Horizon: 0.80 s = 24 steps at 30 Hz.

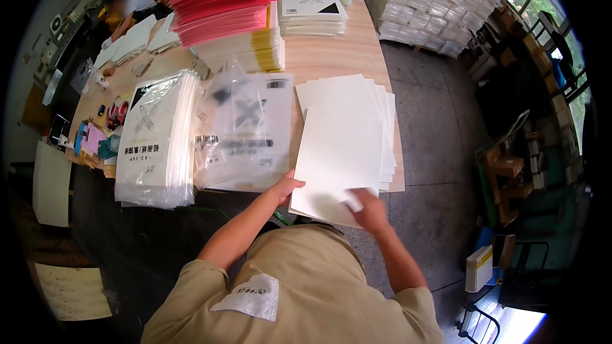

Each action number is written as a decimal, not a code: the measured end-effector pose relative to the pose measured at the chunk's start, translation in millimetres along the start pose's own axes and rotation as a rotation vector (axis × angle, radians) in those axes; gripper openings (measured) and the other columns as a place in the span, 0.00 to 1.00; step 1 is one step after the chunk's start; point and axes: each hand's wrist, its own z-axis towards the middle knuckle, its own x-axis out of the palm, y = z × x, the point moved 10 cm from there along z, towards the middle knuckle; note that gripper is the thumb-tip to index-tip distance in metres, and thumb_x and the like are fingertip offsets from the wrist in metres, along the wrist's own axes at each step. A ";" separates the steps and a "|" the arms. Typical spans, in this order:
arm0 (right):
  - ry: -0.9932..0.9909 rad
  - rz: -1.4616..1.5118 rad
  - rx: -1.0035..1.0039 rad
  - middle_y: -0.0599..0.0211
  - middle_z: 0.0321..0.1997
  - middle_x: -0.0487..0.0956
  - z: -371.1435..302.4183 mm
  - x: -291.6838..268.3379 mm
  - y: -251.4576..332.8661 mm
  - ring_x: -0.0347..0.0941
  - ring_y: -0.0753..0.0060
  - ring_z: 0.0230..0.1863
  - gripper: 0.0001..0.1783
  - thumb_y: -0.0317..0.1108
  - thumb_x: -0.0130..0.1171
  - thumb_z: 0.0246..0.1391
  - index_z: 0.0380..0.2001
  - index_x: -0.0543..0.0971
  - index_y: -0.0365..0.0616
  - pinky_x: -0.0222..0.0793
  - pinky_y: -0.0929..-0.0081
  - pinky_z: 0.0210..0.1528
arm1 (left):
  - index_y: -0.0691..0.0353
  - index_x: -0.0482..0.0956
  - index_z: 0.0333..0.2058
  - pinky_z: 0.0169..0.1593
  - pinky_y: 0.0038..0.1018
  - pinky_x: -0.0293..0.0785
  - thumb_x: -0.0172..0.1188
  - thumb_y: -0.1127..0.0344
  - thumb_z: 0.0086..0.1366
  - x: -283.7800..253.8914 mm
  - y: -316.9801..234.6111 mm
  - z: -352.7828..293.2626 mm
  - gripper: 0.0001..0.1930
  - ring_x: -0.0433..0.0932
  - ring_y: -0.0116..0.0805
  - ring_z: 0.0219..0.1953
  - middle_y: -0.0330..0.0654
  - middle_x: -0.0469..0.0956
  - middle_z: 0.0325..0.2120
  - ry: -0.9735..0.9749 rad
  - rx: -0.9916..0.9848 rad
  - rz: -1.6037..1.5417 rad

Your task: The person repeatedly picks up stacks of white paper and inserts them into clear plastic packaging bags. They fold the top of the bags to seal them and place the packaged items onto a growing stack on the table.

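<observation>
A stack of white paper sheets [338,146] extends past the near edge of the table in front of me. My left hand [288,189] grips its left edge near the lower corner, thumb on top and the other fingers mostly hidden. Over the near right corner is my right hand [371,210], smeared by motion, so its fingers are unclear. More white sheets [387,134] lie fanned out beneath and to the right. Left of the paper, a clear plastic bag [245,130] with dark print lies flat on the table, beside a thick pile of similar printed plastic bags [159,146].
Pink and red folders [223,0] are piled high at the back of the wooden table [366,38], next to a stack of packaged paper [311,3]. Plastic-wrapped bundles [433,0] stand beyond. A person [127,9] sits at the far left. Tape rolls [118,111] lie left.
</observation>
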 end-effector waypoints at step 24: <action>-0.395 1.082 0.804 0.60 0.51 0.77 -16.2 17.6 -102.7 0.73 0.71 0.51 0.18 0.28 0.49 0.66 0.58 0.69 0.36 0.69 0.70 0.54 | 0.76 0.44 0.66 0.56 0.46 0.70 0.50 0.73 0.63 132.4 -104.3 -98.1 0.36 0.69 0.66 0.56 0.73 0.62 0.57 -0.230 0.918 1.343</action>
